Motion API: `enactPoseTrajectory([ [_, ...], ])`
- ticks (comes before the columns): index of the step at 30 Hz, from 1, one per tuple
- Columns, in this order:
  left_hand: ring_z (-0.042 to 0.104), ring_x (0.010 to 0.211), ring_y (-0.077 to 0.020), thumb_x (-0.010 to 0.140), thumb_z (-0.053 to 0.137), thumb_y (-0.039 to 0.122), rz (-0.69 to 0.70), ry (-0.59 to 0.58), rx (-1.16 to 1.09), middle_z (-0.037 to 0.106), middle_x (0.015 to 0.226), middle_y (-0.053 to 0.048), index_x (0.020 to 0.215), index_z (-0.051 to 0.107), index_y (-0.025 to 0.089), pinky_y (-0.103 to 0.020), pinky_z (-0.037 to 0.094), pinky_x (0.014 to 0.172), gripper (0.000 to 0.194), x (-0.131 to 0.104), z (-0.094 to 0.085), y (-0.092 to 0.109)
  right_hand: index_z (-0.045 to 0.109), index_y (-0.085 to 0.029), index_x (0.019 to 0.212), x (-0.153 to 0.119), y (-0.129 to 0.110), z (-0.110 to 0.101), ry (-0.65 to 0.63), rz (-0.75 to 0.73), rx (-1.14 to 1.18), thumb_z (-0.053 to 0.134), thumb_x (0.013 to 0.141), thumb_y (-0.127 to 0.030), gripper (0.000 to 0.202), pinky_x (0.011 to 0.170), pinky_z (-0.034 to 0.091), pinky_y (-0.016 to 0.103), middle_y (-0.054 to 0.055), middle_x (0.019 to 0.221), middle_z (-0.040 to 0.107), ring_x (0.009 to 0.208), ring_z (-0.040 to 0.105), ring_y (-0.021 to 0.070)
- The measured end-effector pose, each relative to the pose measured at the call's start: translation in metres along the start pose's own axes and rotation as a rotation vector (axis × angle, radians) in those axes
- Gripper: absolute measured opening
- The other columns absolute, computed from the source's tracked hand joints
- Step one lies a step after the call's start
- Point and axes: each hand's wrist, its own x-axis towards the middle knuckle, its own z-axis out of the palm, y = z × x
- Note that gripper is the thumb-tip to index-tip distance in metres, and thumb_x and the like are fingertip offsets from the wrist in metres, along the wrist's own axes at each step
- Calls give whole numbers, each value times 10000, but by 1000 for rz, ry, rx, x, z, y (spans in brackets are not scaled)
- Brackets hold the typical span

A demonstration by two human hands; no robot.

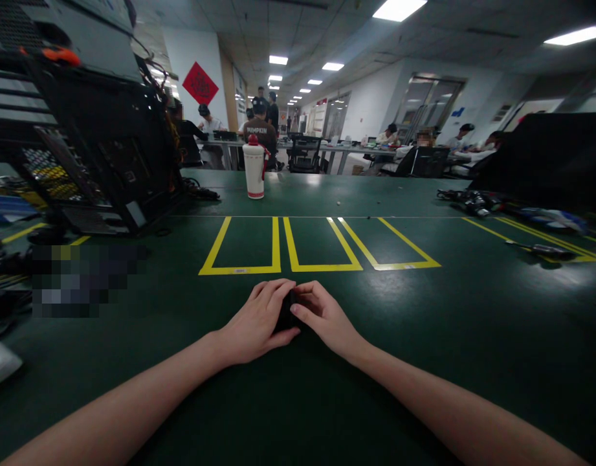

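Note:
A small black object [292, 309] sits between my two hands near the middle of the dark green table [298, 414]. From its left side, my left hand [259, 321] curves over it, with the thumb toward me. My right hand [325, 316] closes on its right side, thumb and fingers bent round the edge. Most of the object is hidden by my fingers, so its shape is unclear. Just beyond my hands, three yellow tape outlines [277, 249] lie on the tabletop.
A white cup with a red lid [255, 169] stands beyond the outlines. An open black computer case [98, 149] fills the left side, with cables near it. At right lie a black tool [545, 251] and cables [472, 202]. People sit at tables behind.

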Motion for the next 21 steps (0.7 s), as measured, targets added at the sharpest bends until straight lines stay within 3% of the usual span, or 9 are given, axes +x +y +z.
enactPoseTrajectory([
  [4,363,1165,-262,788,522,372,-4,-4,11,384,1261,-92,1278,186,207,-476,333,957,617,0,-1,1,477,-218,1029,-1,-1,-1,-20,25,-38,507,795,-266,241,895,423,375,30,1027,511,991,505,168],
  [10,357,1170,-247,785,533,345,-4,-18,29,374,1271,-99,1277,187,183,-456,315,977,624,-1,0,1,483,-230,985,-3,-1,2,-37,-77,-38,543,765,-206,229,905,416,354,15,1004,489,978,497,156],
  [14,359,1173,-258,790,526,340,11,-19,32,392,1259,-107,1276,185,186,-475,311,971,613,0,-3,4,507,-232,938,-3,-1,3,3,-47,-46,501,796,-261,145,874,429,364,13,975,511,958,509,164],
  [21,366,1165,-259,787,530,339,8,-30,38,382,1264,-113,1281,179,182,-473,316,969,627,-1,-4,4,469,-214,1023,-3,-3,1,-28,35,-10,507,794,-286,243,895,417,372,35,1029,524,998,510,177],
])
